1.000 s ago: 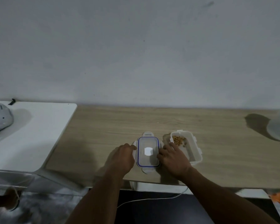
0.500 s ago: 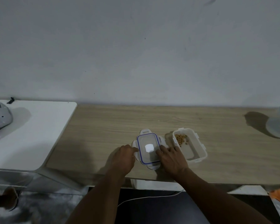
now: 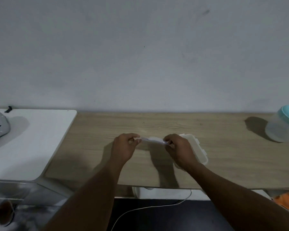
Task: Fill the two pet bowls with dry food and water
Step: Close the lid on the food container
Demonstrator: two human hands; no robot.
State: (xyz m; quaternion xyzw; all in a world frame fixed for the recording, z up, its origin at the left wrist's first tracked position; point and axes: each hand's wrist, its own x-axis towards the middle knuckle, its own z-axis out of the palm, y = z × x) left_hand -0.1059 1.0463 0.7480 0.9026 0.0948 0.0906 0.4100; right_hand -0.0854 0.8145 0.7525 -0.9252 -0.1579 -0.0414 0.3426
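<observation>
Above the counter [image 3: 223, 155], just left of the open food container [image 3: 199, 150], a clip-lock lid [image 3: 153, 140] now hangs edge-on between both hands; half a second earlier it lay flat. Left hand [image 3: 123, 148] and right hand [image 3: 178, 150] each pinch one end. Judging by this, the lid goes back on. A teal-lidded tub [image 3: 285, 125] stands far right.

Looks like a home room: wood-look desk [image 3: 173, 124] vs bare wall [image 3: 140, 55], white side table [image 3: 40, 139], floor cable [image 3: 148, 208].
</observation>
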